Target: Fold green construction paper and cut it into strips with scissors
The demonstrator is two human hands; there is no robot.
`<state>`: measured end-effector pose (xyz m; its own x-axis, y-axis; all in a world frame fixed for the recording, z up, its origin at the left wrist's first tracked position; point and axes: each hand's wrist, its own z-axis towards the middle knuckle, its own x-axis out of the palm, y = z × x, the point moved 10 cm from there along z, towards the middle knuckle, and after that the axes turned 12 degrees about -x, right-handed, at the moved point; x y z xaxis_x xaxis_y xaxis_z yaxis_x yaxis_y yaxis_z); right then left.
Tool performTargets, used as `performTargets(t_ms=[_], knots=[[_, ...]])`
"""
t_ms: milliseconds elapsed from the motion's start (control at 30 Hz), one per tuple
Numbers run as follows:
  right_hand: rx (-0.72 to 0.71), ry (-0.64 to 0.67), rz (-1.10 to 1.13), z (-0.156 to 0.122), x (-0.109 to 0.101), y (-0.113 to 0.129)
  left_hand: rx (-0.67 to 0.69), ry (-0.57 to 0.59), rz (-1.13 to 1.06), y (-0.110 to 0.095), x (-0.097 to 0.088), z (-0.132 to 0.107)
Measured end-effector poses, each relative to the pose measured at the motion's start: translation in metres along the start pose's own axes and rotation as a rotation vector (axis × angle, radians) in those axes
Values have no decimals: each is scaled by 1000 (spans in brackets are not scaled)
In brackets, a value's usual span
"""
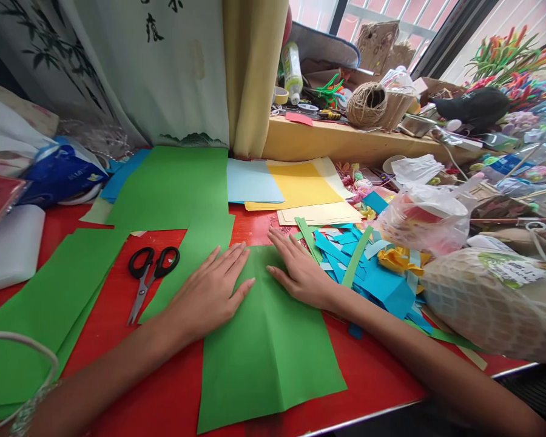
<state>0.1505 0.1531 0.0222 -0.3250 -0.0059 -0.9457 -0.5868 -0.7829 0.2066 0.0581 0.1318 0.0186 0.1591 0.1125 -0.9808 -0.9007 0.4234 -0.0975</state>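
A green paper sheet (pixel 268 352) lies on the red table (pixel 164 388) in front of me, with faint fold lines down its middle. My left hand (pixel 213 288) rests flat on the sheet's upper left part, fingers stretched out and together. My right hand (pixel 300 270) lies flat on its upper right edge, fingers extended toward the far side. Neither hand holds anything. Black-handled scissors (pixel 148 276) lie shut on the table, a short way left of my left hand.
More green sheets (pixel 40 315) lie at the left and behind (pixel 173 185). Light blue (pixel 252 181) and yellow sheets (pixel 300 185) lie at the back. A heap of blue and green paper strips (pixel 368 267) and plastic bags (pixel 491 297) crowd the right. A cluttered sill holds a twine ball (pixel 366 103).
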Motion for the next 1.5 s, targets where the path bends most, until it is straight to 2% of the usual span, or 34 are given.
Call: performTargets(t_ms=[67, 233, 433, 900, 1167, 1400, 1500], knots=[[7, 1, -5, 0, -1, 1, 11, 7, 7, 0, 0, -2], [4, 167, -44, -2, 20, 11, 45, 19, 19, -7, 7, -7], [40, 181, -94, -3, 22, 12, 39, -33, 40, -12, 6, -9], [64, 228, -126, -2, 21, 14, -48, -69, 116, -21, 6, -10], [32, 200, -105, -3, 24, 12, -72, -62, 106, -18, 4, -12], [41, 50, 39, -3, 10, 6, 33, -20, 63, -20, 2, -13], [20, 62, 35, -4, 10, 10, 20, -8, 56, -17, 4, -12]])
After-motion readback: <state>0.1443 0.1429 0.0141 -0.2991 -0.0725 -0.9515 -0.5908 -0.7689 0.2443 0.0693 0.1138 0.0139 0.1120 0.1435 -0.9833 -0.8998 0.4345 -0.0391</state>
